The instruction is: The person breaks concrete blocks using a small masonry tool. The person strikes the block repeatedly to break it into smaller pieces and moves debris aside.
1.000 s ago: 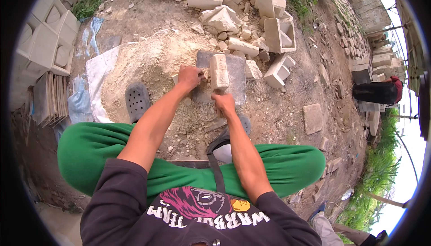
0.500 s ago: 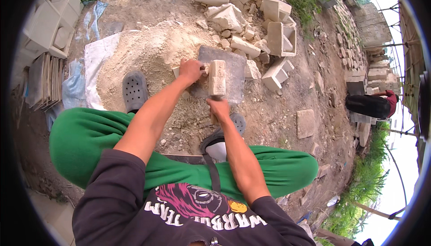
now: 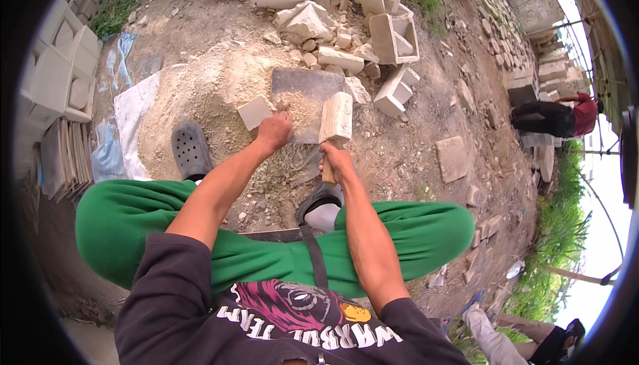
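My right hand [image 3: 339,162] is wrapped round the handle of a wooden mallet [image 3: 337,116]. Its pale, block-shaped head hangs over the right edge of a flat grey slab [image 3: 318,83] on the ground. Crushed pale rubble [image 3: 304,106] covers part of that slab. At the slab's near left side is my left hand [image 3: 275,131], its fingers curled together by the rubble; whatever they hold is hidden. A small chunk lies just beyond the fingertips. Beside that hand, a square-faced pale block piece [image 3: 254,112] leans at the slab's left edge.
Beyond the slab, broken hollow blocks [image 3: 393,38] and chunks are heaped. A mound of pale grit [image 3: 200,92] spreads left over a white sheet [image 3: 133,108]. Thin boards [image 3: 66,155] stand far left. One person [image 3: 559,117] bends at the right; another's legs [image 3: 496,338] show lower right.
The mallet has moved right from the slab's middle to its edge. My left hand has drawn back toward me, uncovering the block piece. A second person's legs have come into view lower right.
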A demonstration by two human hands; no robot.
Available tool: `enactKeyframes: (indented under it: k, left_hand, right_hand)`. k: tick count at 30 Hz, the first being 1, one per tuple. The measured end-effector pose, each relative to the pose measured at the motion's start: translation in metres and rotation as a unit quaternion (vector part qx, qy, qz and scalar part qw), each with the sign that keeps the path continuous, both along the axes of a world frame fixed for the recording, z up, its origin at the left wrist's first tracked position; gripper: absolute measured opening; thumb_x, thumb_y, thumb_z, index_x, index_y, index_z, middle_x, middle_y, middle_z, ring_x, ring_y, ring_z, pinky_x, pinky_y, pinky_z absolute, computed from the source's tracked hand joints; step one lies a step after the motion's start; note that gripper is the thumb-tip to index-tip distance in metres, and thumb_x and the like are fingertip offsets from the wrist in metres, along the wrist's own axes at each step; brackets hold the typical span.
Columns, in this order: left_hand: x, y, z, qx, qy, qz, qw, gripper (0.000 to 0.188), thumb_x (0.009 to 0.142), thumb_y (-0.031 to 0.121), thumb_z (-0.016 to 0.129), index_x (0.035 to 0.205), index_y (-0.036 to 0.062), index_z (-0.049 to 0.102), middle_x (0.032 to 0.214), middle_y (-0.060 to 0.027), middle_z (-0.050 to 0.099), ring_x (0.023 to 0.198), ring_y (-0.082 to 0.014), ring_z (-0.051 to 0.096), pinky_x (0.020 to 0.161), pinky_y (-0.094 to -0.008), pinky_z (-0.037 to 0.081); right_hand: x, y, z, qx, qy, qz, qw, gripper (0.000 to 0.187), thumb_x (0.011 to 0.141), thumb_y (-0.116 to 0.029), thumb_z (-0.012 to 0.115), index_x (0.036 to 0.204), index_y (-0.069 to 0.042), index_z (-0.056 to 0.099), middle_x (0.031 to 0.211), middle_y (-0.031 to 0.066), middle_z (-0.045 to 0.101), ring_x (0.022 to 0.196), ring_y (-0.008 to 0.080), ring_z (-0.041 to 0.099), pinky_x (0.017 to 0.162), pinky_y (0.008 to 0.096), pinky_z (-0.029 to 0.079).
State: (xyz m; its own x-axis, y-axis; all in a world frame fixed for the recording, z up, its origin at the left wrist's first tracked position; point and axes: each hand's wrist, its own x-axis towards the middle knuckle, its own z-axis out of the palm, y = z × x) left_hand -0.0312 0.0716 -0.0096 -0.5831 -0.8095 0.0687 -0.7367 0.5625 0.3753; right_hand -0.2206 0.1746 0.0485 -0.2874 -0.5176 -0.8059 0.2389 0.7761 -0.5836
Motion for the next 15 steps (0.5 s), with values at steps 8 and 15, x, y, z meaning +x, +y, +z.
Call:
enactKeyframes:
  k: [8,15]
  left_hand:
    - [-0.013,-0.003,-0.006,0.078,-0.030,0.044,0.996,0.014,0.086,0.010,0.058,0.088,0.0001,0.068,0.090,-0.0214,0.068,0.087,-0.0392,0.069,0.075,-0.0491,0.056]
    - [-0.019,-0.019,-0.001,0.129,-0.052,0.071,0.988,0.017,0.085,0.013,0.057,0.090,0.0004,0.068,0.092,-0.0235,0.068,0.087,-0.0433,0.067,0.078,-0.0524,0.053]
  right_hand:
    - [0.010,0.011,-0.026,0.018,0.042,-0.005,0.999,0.028,0.077,-0.023,0.073,0.085,0.002,0.063,0.067,0.0090,0.063,0.051,0.0207,0.062,0.048,0.0376,0.055]
    - [0.014,0.016,-0.044,0.003,0.047,-0.007,0.999,0.025,0.077,-0.021,0.072,0.084,0.002,0.064,0.065,0.0099,0.062,0.049,0.0214,0.062,0.047,0.0377,0.055]
